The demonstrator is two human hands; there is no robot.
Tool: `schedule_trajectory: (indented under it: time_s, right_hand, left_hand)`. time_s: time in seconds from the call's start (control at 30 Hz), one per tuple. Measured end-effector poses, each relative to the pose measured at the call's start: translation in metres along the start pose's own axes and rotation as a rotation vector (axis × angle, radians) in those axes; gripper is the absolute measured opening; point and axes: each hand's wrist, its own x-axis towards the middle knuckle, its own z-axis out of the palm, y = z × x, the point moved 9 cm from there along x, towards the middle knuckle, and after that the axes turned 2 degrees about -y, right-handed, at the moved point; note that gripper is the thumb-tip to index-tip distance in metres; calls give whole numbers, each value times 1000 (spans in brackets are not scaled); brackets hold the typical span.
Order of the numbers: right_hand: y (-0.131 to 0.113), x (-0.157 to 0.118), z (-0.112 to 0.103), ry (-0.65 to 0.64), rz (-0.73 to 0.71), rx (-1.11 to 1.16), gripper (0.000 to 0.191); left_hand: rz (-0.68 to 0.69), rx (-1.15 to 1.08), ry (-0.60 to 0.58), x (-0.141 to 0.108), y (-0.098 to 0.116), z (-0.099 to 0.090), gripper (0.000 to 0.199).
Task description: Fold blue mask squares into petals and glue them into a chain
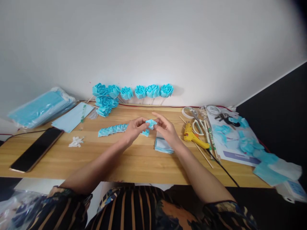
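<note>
Pale blue, thin and apparently non-woven, the folded fabric piece (151,124) is at the centre of the frame, held up above the wooden table (134,159) between the two hands. The left hand (134,130) pinches its left edge narrowly between thumb and forefinger; the right hand (168,129) has its right edge between the thumb and a finger, with the forefinger raised clear of it. The piece should weigh almost nothing and be soft and limp, stiffened a little along its creases; it looks unlikely to slip, but a hard squeeze could crush the fold or a careless tug spring it loose. The side corners, where the layers lie together, seem the best places to take hold, with light fingertip pressure. A row of folded blue pieces (112,130) lies just left of the left hand, and a stack of blue squares (163,146) sits below the right hand. As for writing, the clear strip (83,113) at centre left carries green print too small to read, and so does the green-marked wrapper (212,140) beside the yellow glue gun (194,137). A round label (213,110) at the right bears dark lettering that does not resolve, and the white printed sheet (230,150) has a violet band whose text cannot be made out. No brand is legible on the smartphone (37,149) at lower left.
</note>
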Motion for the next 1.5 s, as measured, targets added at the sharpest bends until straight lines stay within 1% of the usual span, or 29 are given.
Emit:
schedule_trajectory:
  time_s: [0.13, 0.37, 0.5, 0.6, 0.67, 0.8, 0.87, 0.93, 1.0, 1.13, 1.3, 1.5]
  right_hand:
    - [-1, -1, 3, -27, -10, -88, 55]
    - [1, -2, 5, -39, 3, -188, 54]
    - [3, -3, 7, -75, 29, -145, 58]
    - [2, -3, 8, -97, 71, -26, 63]
    - [0, -2, 3, -48, 90, 71, 59]
    - [9, 2, -19, 153, 136, 268, 43]
    - [16, 3, -30, 237, 139, 311, 35]
    - [21, 4, -36, 279, 132, 298, 34]
    - [22, 5, -36, 265, 129, 247, 35]
    - [16, 3, -25, 177, 119, 117, 24]
    - [8, 1, -11, 75, 100, 36, 30]
    - [3, 0, -11, 56, 79, 24, 31]
  left_hand:
    - [9, -8, 17, -1, -3, -1, 35]
    - [-6, -1, -6, -2, -9, -2, 35]
    - [-35, -14, 6, 0, -14, -5, 34]
    - [-44, -48, 55, 1, -17, -13, 33]
    - [-43, -73, 91, 1, -19, -19, 33]
    - [-57, -126, 129, 2, -25, -26, 34]
    - [-61, -148, 125, 3, -26, -26, 36]
    - [-57, -157, 114, 3, -26, -25, 37]
    - [-47, -153, 100, 3, -24, -24, 36]
    - [-31, -128, 61, 3, -23, -19, 34]
    - [-47, -101, 34, 4, -28, -16, 34]
    - [-55, -83, 1, 4, -30, -12, 36]
